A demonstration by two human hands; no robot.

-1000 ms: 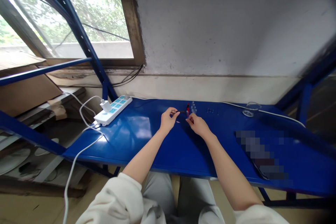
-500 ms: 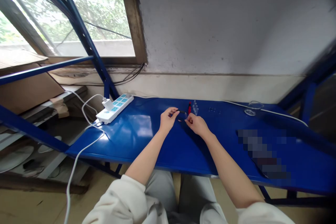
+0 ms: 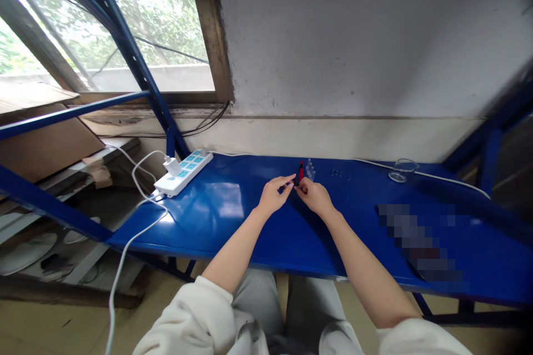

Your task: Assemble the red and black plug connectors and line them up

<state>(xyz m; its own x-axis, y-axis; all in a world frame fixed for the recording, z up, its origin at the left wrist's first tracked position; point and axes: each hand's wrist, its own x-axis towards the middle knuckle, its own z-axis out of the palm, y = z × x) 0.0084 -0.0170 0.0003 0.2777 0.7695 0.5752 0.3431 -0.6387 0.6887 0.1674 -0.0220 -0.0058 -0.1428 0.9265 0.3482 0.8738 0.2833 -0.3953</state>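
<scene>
Over the blue table, my left hand (image 3: pixel 272 195) and my right hand (image 3: pixel 315 195) nearly meet at the fingertips. The left thumb and forefinger pinch a small black piece (image 3: pixel 296 181), too small to name. My right fingers are curled closed right beside it, and whatever they hold is hidden. Just behind the fingers stands a slim red object (image 3: pixel 301 168), partly covered by the hands. To its right is a cluster of small clear tubes (image 3: pixel 310 168), close behind my right hand.
Several tiny clear pieces (image 3: pixel 336 172) lie right of the tubes. Farther right is a clear round container (image 3: pixel 398 176), near a white cable (image 3: pixel 452 186). A white power strip (image 3: pixel 183 173) stands at the table's left. A blurred-out dark item (image 3: pixel 416 244) lies at right.
My left hand has moved right, bringing the black piece up to my right fingertips. The clear tube seen at the right fingers before is hidden now. My right hand has barely moved.
</scene>
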